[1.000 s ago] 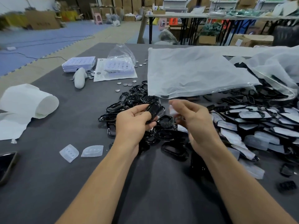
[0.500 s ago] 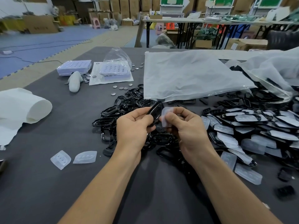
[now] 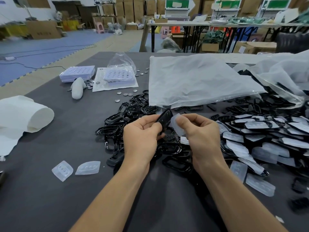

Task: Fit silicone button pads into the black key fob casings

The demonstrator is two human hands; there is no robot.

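My left hand [image 3: 142,136] grips a black key fob casing [image 3: 164,118], held up on edge above the table. My right hand [image 3: 200,133] pinches a translucent silicone button pad [image 3: 176,122] right against the casing's right side. Under both hands lies a heap of empty black casings [image 3: 133,111]. To the right spreads a pile of casings with pads fitted [image 3: 260,131]. Two loose silicone pads [image 3: 75,169] lie on the dark table at the left.
A large frosted plastic bag [image 3: 197,81] lies behind the hands, another bag [image 3: 287,74] at the far right. Coin cells [image 3: 125,94], blister trays [image 3: 76,73], a white glove-like object [image 3: 77,88] and a white paper roll [image 3: 25,114] sit to the left.
My right hand brought the silicone pad over to the casing in my left hand; one second ago the hands were apart. The camera view tilted down a little.
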